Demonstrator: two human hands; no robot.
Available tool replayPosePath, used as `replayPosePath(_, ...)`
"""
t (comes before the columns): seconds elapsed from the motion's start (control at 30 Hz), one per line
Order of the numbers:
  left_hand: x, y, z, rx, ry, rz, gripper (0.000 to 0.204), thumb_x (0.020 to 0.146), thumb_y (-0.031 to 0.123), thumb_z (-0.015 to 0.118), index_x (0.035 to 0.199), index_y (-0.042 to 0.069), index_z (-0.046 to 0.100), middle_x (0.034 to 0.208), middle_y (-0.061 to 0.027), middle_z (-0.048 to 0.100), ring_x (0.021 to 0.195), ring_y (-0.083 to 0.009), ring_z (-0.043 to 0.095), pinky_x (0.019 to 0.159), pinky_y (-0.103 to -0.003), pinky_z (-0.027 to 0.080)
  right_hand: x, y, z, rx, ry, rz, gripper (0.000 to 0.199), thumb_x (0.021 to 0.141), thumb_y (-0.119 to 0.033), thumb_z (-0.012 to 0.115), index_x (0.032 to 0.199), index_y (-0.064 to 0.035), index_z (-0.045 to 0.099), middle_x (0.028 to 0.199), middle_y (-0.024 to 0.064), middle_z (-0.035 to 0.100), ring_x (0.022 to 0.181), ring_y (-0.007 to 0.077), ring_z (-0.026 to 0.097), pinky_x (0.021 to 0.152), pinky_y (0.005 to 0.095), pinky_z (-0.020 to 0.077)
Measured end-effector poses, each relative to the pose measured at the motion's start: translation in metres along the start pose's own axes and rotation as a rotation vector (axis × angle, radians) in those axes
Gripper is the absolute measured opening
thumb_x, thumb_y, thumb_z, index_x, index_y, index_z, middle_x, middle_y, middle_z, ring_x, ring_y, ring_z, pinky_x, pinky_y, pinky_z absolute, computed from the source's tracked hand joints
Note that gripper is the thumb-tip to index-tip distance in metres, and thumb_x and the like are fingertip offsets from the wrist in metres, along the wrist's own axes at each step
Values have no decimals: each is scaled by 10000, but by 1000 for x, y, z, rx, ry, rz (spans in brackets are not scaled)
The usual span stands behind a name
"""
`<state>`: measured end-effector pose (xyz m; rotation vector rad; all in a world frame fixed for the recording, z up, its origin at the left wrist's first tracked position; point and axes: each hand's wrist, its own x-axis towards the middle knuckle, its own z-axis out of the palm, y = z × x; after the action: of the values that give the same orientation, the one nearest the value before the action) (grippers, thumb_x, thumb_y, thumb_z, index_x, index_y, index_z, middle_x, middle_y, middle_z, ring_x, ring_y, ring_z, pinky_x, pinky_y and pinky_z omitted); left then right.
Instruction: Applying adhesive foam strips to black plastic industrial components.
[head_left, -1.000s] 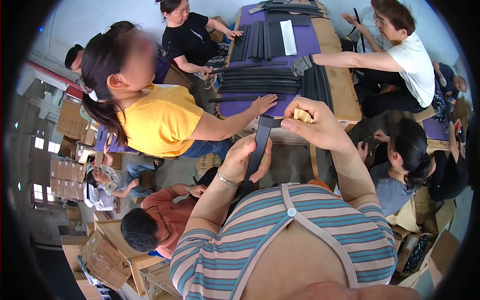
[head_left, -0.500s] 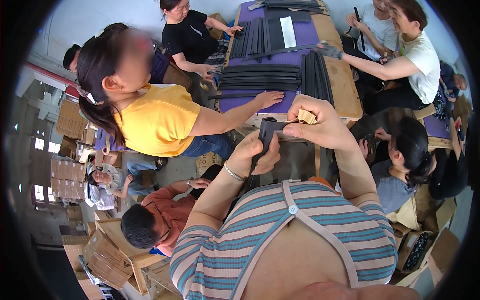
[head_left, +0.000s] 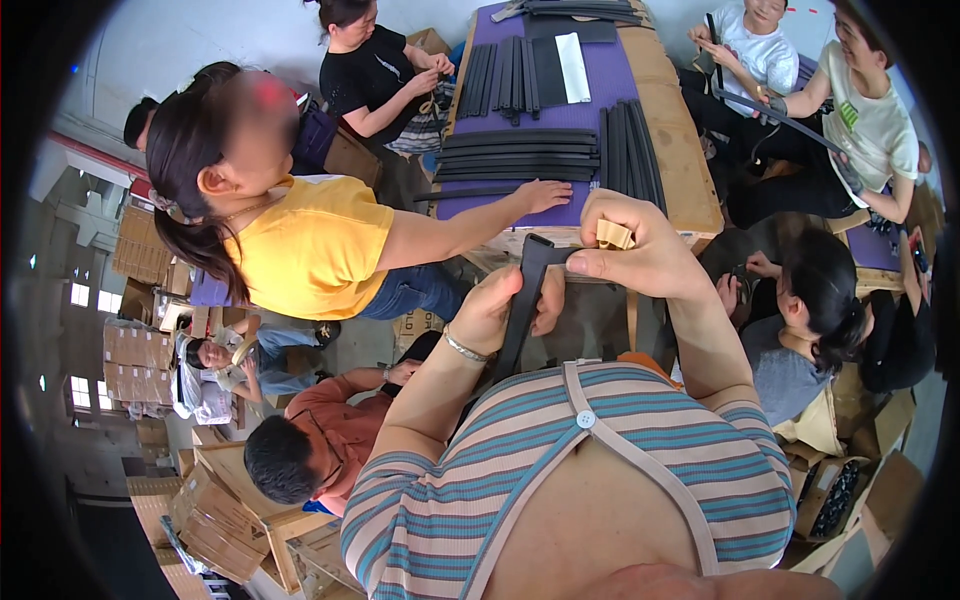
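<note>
While left hand (head_left: 497, 308) grips, black strip (head_left: 522, 300) stands steeper — raised.

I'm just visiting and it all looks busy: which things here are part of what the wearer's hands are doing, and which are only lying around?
In hand:
- black strip, gripped by the left hand
- small tan piece, pinched in the right hand at the strip's top end

Lying about:
- black strips in rows on the purple table
- white sheet
- cardboard boxes
</note>
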<state>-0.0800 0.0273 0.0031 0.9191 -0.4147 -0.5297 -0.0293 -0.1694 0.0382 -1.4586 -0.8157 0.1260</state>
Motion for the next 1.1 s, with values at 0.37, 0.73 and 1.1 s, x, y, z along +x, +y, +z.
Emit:
replayPosePath(0.37,-2,10,-5,-38,79,-8,375,900,365,446,937,-2,512,549,-93,482,373,-136,403,351,-226,307,-6,-1,5,204,12,75,174,756,-84,684,796,-42,520,719,-25,516,646,19,473,555,166,371)
replayPosePath(0.73,-4,3,-6,-95,36,-25,442,797,418,594,876,8,445,499,-58,418,329,-123,377,285,-227,269,-12,7,6,41,-23,169,210,730,-86,714,738,-57,506,689,-46,498,634,7,424,524,177,330)
replayPosePath(1.1,-6,9,3,170,64,3,431,825,385,553,905,-35,496,558,-127,526,349,-165,453,336,-236,348,-21,-3,1,258,-46,219,168,747,-60,682,753,-31,517,723,4,560,583,45,524,520,188,416)
